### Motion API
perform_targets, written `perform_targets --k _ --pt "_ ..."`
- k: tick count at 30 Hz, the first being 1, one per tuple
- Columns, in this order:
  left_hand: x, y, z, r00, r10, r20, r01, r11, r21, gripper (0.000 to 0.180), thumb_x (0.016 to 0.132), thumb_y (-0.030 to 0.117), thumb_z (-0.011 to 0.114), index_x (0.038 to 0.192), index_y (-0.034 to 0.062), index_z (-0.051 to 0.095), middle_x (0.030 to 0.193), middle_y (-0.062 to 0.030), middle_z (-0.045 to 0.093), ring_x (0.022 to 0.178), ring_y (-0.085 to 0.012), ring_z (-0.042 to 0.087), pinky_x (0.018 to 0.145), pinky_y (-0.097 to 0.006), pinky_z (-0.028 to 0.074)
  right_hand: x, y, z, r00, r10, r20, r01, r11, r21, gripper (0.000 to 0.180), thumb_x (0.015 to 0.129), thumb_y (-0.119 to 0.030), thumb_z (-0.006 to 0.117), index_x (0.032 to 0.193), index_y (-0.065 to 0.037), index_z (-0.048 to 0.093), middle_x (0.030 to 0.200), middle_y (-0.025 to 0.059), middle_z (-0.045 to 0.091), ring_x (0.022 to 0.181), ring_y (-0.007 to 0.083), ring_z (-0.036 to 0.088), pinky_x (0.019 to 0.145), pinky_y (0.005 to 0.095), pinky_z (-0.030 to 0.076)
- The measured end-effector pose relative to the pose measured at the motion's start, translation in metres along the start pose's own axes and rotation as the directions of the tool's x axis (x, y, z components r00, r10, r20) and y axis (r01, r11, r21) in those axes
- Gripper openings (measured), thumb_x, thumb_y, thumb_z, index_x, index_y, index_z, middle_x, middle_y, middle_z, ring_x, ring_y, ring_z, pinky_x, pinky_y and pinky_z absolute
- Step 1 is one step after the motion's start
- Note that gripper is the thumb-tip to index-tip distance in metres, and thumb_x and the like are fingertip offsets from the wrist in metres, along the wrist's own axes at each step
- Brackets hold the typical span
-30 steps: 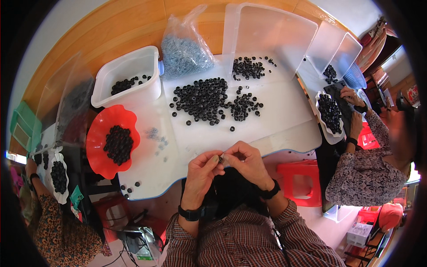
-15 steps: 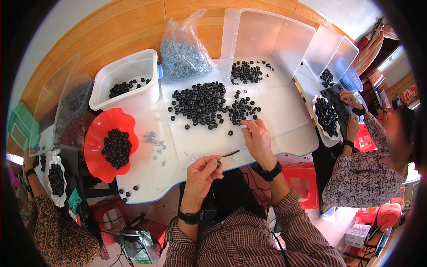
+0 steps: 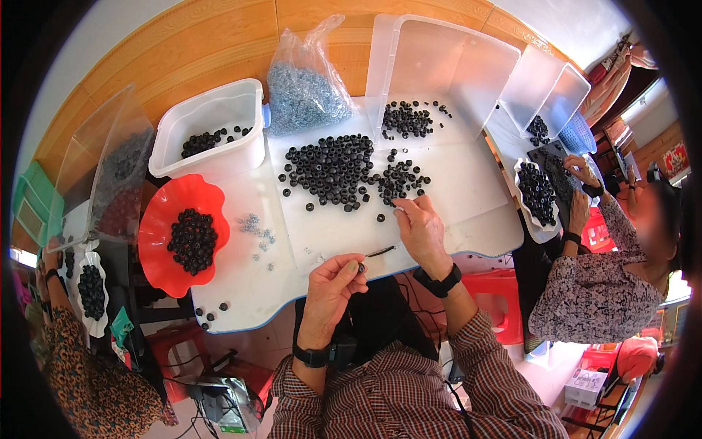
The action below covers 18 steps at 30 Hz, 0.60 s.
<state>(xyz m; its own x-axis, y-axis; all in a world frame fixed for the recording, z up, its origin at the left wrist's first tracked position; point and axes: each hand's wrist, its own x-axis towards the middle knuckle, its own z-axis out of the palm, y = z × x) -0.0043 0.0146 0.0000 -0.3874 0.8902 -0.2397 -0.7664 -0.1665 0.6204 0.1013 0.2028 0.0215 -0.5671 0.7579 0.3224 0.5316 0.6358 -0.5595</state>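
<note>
Left hand [image 3: 330, 282] pinches a thin dark rod [image 3: 380, 252] just past the near edge of the white table [image 3: 468, 183], with bare tabletop ahead of it. Beside it, the right hand [image 3: 420, 227] reaches forward, fingertips pressed together at the big pile of black rings [image 3: 333, 170]. Two white tubs and one red bowl [image 3: 157, 227] stand to the left and beyond.

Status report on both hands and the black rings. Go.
Left hand pinches a thin rod. Right hand reaches the black rings. Nothing between them.
</note>
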Motion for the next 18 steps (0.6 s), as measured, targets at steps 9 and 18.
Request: perform_targets --k 9,18 --pt "0.001 -0.001 -0.002 1.0 -0.001 0.019 0.001 1.0 -0.017 0.023 0.097 0.01 0.061 0.114 -0.0039 0.064 0.094 -0.0083 0.068 0.075 -0.0129 0.066 0.068 -0.027 0.058 0.001 0.001 0.0 0.999 -0.038 0.034 0.04 0.998 -0.044 0.008 0.086 -0.01 0.064 0.093 -0.007 0.067 0.091 0.0123 0.057 0.077 0.033 0.063 0.065 0.0441 0.051" --pt "0.001 -0.001 -0.004 1.0 0.011 0.028 -0.01 1.0 -0.03 0.023 0.097 0.011 0.061 0.115 -0.0037 0.064 0.094 -0.0094 0.068 0.077 -0.0129 0.066 0.069 -0.027 0.059 -0.008 -0.008 -0.011 0.992 -0.013 0.127 0.022 0.997 -0.07 0.013 0.083 -0.008 0.063 0.094 -0.003 0.067 0.095 0.0137 0.058 0.079 0.0327 0.063 0.068 0.0439 0.052"
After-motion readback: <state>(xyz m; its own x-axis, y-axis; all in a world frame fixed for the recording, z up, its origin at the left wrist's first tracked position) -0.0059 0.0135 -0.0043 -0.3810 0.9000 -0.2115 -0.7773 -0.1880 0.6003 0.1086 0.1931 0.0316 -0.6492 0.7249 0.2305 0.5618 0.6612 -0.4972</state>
